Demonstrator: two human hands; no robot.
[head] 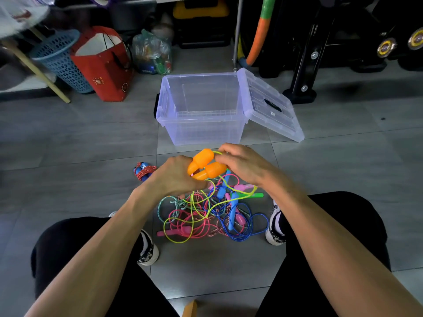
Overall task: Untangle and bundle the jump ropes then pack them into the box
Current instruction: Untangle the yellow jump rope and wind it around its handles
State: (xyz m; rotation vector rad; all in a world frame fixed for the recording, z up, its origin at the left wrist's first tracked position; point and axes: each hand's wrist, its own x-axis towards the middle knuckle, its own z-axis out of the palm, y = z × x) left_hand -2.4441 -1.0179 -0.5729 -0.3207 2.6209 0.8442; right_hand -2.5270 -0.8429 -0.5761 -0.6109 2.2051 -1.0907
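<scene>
My left hand (175, 177) grips two orange jump-rope handles (206, 165) held side by side above the floor. My right hand (240, 163) pinches the yellow-green cord (218, 153) where it leaves the handles. The cord trails down into a tangled pile of ropes (210, 213) in pink, blue, teal and yellow-green, with pink, blue and green handles, lying between my feet. A bundled rope with blue handles wound in red cord (143, 171) lies on the floor to the left. The clear plastic box (201, 131) stands open beyond my hands; nothing is inside it.
The box lid (272, 104) hangs open to the right. Behind stand a red bag (103, 65), a blue mesh basket (59, 58), a plastic bag of items (152, 52) and black exercise equipment (320, 53). My shoes (275, 227) flank the pile on the grey tiles.
</scene>
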